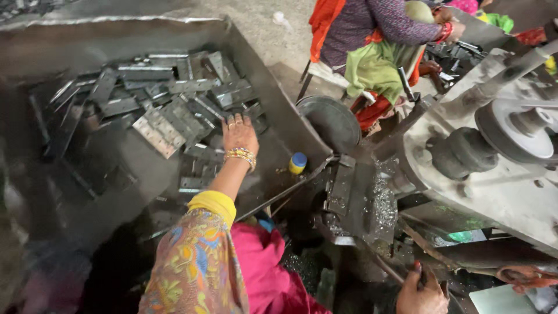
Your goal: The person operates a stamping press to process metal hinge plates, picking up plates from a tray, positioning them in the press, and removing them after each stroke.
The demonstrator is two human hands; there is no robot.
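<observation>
My left hand [237, 132] reaches into a large metal bin [256, 58] and rests palm down on a heap of flat grey metal plates [174, 104], fingers spread over them. It wears gold bangles and rings; whether it grips a plate I cannot tell. My right hand [421, 291] is at the bottom edge, closed around a dark lever handle [401, 273] of the machine.
A grey press machine [494, 168] with a pulley wheel fills the right side, metal shavings [383, 200] on its bed. A small yellow bottle with a blue cap [297, 163] lies by the bin. Another person in purple and green [378, 40] sits behind.
</observation>
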